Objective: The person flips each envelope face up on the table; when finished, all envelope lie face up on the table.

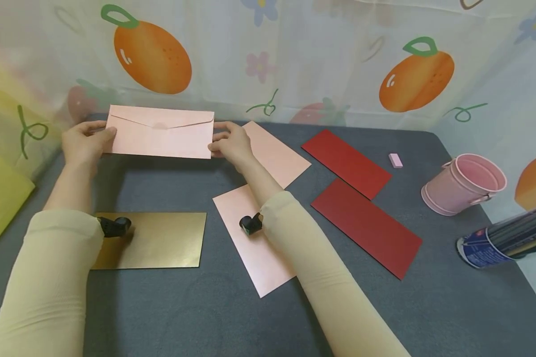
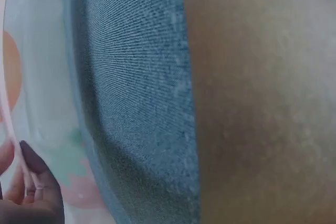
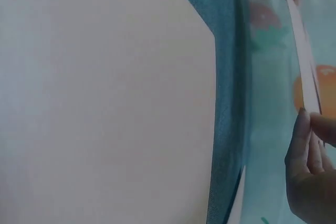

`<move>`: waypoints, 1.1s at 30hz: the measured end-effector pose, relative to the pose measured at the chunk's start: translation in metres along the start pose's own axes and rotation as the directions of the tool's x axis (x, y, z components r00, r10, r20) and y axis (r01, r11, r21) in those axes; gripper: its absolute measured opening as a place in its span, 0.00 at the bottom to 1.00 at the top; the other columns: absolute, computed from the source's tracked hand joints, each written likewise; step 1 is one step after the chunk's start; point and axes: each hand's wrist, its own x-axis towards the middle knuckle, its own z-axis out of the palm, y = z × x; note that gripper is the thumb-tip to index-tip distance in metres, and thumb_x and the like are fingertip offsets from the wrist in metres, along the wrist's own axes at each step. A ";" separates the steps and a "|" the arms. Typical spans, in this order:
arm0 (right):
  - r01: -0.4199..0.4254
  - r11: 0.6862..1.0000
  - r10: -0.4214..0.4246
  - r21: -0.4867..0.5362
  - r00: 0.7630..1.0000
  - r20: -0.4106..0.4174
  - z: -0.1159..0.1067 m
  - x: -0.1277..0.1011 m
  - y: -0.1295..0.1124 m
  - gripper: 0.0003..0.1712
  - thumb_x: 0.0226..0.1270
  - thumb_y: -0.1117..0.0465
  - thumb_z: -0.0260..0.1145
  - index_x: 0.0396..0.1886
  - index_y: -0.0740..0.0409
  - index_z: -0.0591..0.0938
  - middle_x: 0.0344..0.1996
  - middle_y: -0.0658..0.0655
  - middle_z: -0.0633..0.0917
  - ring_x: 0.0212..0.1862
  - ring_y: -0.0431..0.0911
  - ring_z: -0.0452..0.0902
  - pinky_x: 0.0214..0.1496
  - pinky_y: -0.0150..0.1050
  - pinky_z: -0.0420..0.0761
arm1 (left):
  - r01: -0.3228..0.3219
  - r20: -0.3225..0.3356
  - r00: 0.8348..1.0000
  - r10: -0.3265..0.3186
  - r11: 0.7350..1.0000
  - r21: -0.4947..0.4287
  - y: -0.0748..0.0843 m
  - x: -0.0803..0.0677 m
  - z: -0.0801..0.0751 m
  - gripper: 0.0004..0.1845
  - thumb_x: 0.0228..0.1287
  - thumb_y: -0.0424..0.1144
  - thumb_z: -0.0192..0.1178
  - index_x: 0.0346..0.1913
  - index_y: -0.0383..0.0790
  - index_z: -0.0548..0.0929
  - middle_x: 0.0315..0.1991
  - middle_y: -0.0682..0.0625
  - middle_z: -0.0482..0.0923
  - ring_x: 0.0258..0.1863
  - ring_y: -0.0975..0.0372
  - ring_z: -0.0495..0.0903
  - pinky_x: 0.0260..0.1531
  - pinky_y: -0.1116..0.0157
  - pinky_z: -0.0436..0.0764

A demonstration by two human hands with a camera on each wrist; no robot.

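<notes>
A pale pink envelope (image 1: pixel 161 136) is held up above the back left of the table, its flap side facing me. My left hand (image 1: pixel 85 143) pinches its left end between thumb and fingers. At the other end my right hand (image 1: pixel 233 144) pinches the right edge. The right wrist view shows the envelope (image 3: pixel 303 56) nearly edge-on, with the right hand (image 3: pixel 310 166) gripping its near end. In the left wrist view the left hand (image 2: pixel 31 190) holds the thin pink edge at the lower left corner.
A gold envelope (image 1: pixel 169 240) lies below the left wrist. Two more pink envelopes (image 1: pixel 279 153) lie near the right forearm, then two red envelopes (image 1: pixel 366 225). Further right are a small pink eraser (image 1: pixel 395 160), a pink bucket (image 1: pixel 446 191) and a blue pencil holder (image 1: pixel 484 248).
</notes>
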 end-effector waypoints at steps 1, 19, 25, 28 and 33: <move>-0.007 1.000 0.008 0.013 1.000 -0.012 0.001 0.000 0.000 0.29 0.60 0.74 0.68 0.62 0.59 0.76 0.46 0.62 0.87 0.37 0.46 0.86 0.38 0.31 0.87 | 0.002 0.022 1.000 -0.002 1.000 0.001 -0.001 0.000 0.000 0.33 0.62 0.45 0.67 0.70 0.49 0.71 0.36 0.67 0.71 0.26 0.78 0.74 0.24 0.80 0.75; -0.165 0.986 0.163 0.025 0.984 0.067 0.011 -0.002 0.011 0.39 0.60 0.78 0.66 0.72 0.62 0.68 0.57 0.67 0.82 0.46 0.53 0.88 0.38 0.29 0.86 | -0.099 0.263 0.965 0.011 0.940 0.326 -0.015 0.005 0.006 0.45 0.66 0.37 0.62 0.77 0.31 0.47 0.79 0.35 0.44 0.79 0.44 0.47 0.78 0.48 0.53; -0.149 0.988 0.150 -0.036 0.988 0.026 0.016 -0.002 0.014 0.34 0.59 0.77 0.67 0.67 0.67 0.73 0.53 0.66 0.85 0.48 0.54 0.88 0.38 0.28 0.86 | -0.108 0.223 0.975 0.016 0.908 0.404 -0.019 0.004 0.008 0.43 0.65 0.36 0.63 0.75 0.28 0.51 0.76 0.30 0.51 0.78 0.41 0.50 0.75 0.46 0.57; -0.144 0.986 0.147 -0.083 0.989 0.029 0.017 -0.002 0.015 0.32 0.60 0.76 0.67 0.66 0.68 0.73 0.55 0.65 0.84 0.47 0.53 0.88 0.38 0.28 0.86 | -0.106 0.189 0.982 0.019 0.878 0.467 -0.020 0.002 0.009 0.41 0.64 0.39 0.64 0.74 0.27 0.56 0.73 0.28 0.57 0.76 0.39 0.54 0.73 0.45 0.61; -0.178 0.977 0.185 -0.115 0.981 0.056 0.013 -0.001 0.016 0.32 0.59 0.75 0.67 0.66 0.68 0.74 0.62 0.64 0.80 0.46 0.51 0.88 0.40 0.27 0.86 | -0.109 0.167 0.986 0.022 0.838 0.534 -0.020 -0.001 0.011 0.40 0.65 0.44 0.63 0.72 0.27 0.61 0.70 0.28 0.63 0.73 0.37 0.57 0.71 0.43 0.64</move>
